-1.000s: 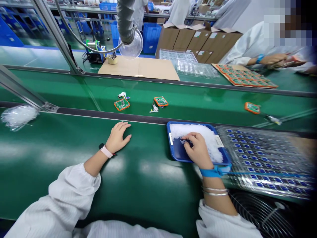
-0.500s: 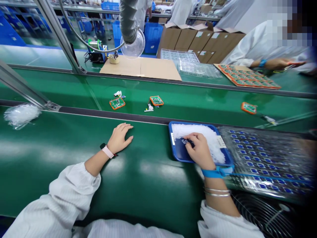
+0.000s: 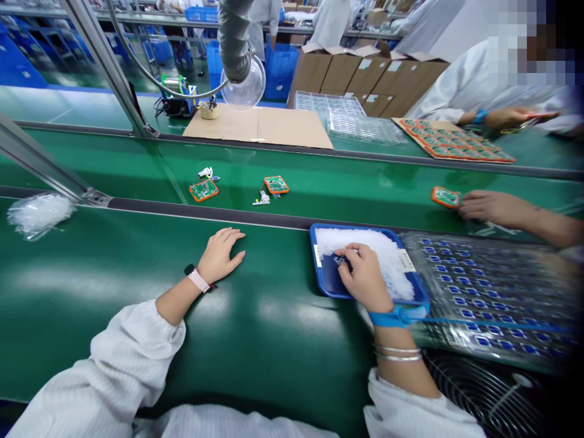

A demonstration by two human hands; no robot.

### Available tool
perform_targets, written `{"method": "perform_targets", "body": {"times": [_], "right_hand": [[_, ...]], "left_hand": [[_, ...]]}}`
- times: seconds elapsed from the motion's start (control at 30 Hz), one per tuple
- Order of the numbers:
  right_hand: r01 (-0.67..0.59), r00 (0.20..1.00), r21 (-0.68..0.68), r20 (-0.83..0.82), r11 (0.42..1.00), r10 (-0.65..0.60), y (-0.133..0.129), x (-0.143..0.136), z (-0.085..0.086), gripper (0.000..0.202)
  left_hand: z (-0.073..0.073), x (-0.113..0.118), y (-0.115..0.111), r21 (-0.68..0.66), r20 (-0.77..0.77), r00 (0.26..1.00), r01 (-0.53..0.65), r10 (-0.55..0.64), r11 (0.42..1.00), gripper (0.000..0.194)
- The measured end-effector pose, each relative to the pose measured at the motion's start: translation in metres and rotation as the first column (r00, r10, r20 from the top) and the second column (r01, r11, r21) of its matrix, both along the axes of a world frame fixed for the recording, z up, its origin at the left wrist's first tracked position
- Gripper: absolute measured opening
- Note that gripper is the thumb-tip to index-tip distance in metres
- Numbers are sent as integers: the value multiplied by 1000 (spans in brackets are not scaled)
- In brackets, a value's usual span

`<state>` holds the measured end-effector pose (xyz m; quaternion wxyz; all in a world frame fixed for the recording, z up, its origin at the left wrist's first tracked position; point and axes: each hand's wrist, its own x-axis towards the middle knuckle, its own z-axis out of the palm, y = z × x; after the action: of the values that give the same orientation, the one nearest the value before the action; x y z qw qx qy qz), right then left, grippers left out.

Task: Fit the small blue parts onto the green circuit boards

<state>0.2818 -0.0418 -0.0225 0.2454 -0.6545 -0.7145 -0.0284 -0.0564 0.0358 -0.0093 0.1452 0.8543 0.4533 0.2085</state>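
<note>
My left hand (image 3: pixel 221 255) lies palm down on the green bench (image 3: pixel 137 267), fingers stretched and thumb apart, with nothing in it. Inside a blue tray (image 3: pixel 329 286) is my right hand (image 3: pixel 365 274), fingers bent, with a gap between thumb and forefinger. Small clear pieces (image 3: pixel 338 260) lie on the tray floor by those fingertips. A heap of tiny white pieces (image 3: pixel 387 255), too small to name, fills the far and right sides of the tray. Beyond the bench rail, orange-edged circuit boards (image 3: pixel 204 190) with white connectors lie on a green belt (image 3: pixel 347 188).
At right, another person's hand (image 3: pixel 497 210) is beside a circuit board (image 3: pixel 444 196). Clear trays of blue parts (image 3: pixel 474 286) adjoin the blue tray. A plastic bag (image 3: pixel 41 214) lies at left. A metal post (image 3: pixel 103 67) and fume hose (image 3: pixel 235 42) rise ahead.
The circuit boards on the belt have shifted left. Another person's hand has come in from the right, beside the rightmost board. My hands stay nearly where they were.
</note>
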Motion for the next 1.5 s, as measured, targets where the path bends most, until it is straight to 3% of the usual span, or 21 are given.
{"method": "perform_targets", "body": {"times": [0.97, 1.3, 1.5], "right_hand": [[-27, 991, 1, -133, 1000, 27, 1, 0, 1, 23], [-41, 994, -12, -103, 999, 40, 0, 1, 0, 21], [-33, 993, -3, -116, 999, 32, 1, 1, -1, 24]], "left_hand": [[0, -1, 0, -2, 10, 1000, 9, -9, 1000, 36], [-3, -1, 0, 4, 18, 1000, 13, -13, 1000, 37], [4, 4, 23, 56, 96, 995, 18, -23, 998, 34]]}}
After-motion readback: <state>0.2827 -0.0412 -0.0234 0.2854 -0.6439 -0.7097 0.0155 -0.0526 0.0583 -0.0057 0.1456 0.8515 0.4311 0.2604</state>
